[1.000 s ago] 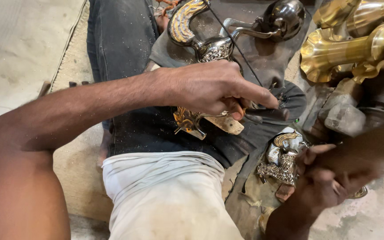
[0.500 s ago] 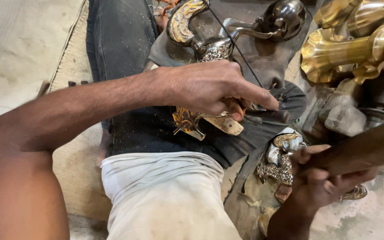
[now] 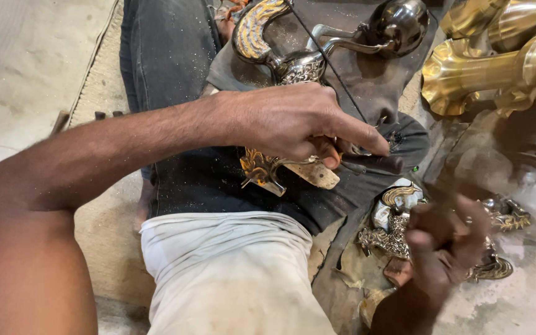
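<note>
The left hand [image 3: 299, 121] is pressing down on an ornate brass casting [image 3: 268, 170] lying across the lap, fingers clenched over it, its long axis running left to right. The right hand [image 3: 445, 239], blurred and loosely curled, is hovering apart, lower right; whether it holds anything I cannot tell.

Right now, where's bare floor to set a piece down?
Bare floor lies upper left, bordered by the jeans leg and left forearm. Crowded: the dark cloth with silver pieces, brass horns upper right, ornate castings by the right hand.
</note>
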